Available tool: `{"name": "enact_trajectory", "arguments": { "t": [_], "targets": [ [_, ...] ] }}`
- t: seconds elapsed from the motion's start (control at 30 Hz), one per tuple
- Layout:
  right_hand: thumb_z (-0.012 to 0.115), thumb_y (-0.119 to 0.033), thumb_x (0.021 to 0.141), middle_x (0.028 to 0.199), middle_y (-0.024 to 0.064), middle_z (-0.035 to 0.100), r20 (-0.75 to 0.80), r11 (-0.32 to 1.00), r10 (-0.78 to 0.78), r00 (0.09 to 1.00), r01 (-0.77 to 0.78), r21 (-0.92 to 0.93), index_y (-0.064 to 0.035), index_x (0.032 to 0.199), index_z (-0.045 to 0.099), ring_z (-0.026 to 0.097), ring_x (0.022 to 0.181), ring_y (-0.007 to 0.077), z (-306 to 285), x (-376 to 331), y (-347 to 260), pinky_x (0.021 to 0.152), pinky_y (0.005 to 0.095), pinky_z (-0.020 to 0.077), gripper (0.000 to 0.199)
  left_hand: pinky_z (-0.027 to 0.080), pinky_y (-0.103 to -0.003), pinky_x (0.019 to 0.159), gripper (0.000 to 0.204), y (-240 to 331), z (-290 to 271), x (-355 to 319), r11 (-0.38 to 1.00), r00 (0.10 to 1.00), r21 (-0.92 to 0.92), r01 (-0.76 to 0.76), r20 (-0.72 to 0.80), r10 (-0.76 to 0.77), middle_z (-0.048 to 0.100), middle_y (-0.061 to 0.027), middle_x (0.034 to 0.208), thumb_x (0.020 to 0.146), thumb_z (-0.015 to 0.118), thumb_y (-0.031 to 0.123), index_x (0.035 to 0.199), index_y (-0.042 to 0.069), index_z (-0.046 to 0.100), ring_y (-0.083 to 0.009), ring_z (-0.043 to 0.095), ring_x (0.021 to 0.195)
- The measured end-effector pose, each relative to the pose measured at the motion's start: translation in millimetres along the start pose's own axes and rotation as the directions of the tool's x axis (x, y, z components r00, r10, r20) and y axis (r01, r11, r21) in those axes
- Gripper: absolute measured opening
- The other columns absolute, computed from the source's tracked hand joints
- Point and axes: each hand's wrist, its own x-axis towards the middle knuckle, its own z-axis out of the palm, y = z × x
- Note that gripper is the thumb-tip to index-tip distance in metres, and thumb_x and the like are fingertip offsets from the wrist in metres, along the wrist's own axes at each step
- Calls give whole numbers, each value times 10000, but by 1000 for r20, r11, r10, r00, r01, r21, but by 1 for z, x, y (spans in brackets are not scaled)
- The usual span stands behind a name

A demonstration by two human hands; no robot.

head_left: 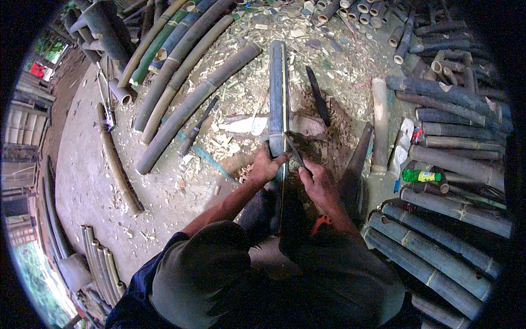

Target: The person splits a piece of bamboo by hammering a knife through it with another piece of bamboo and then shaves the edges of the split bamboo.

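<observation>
Fingers (272, 159) of the left hand (264, 167) clasp a split bamboo pole (278, 93) lying lengthwise ahead; right hand (318, 183) grips a knife (294, 152) against it; wood chips (241, 104) litter the floor (87, 186).

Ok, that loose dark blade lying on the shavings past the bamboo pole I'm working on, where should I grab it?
Take the dark blade by its nearer, lower end, reaching with the right hand from the right of the split bamboo pole. It lies flat on shavings, pointing away, and the near end looks like the handle, though that's hard to tell.
</observation>
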Motion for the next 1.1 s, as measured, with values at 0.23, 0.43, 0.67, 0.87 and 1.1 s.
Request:
{"name": "enact_trajectory", "arguments": {
  "t": [0.23,0.43,0.67,0.87,1.1],
  "targets": [
    [579,-188,908,929,277,650,75,997,53,996,-48,-64,-22,1241,613,647,868,440,-8,-2,-10,745,476,514,374,495,-436,866,638,-21,4,0,989,997,129,-72,41,67,617,-284,1046,879,698,382,1186,-79,383,-359,636,992],
    [564,-167,907,847,270,642,109,981,67,992,-45,-191,-88,1333,565,645,801,445,-3,8,-14,711,500,509,433,476,-467,880,634,-10,2,-4,973,992,199,-115,72,102,592,-322,1042,913,643,410,1176,-72,324,-421,619,1017],
    [540,-165,908,864,267,650,-156,994,104,982,-108,-17,-53,1218,612,653,821,443,50,10,-9,739,501,510,338,466,-456,937,665,-2,2,-4,971,995,241,-16,96,-7,566,-301,1139,910,648,344,1289,-54,274,-394,597,1091],
    [530,-193,892,943,276,649,-108,986,156,982,-161,-37,-6,1042,630,635,902,453,39,63,-27,787,501,504,260,487,-474,889,616,-7,-4,-2,947,991,298,-117,93,94,591,-355,1054,911,636,321,1194,-92,278,-445,623,1051],
    [538,-173,896,848,306,612,-146,996,42,988,-53,-73,17,1022,618,613,822,485,35,20,-4,716,516,482,242,488,-477,865,601,3,3,-3,958,992,266,-110,92,89,596,-353,1043,923,639,331,1191,-89,303,-483,614,1037]
  ]
}}
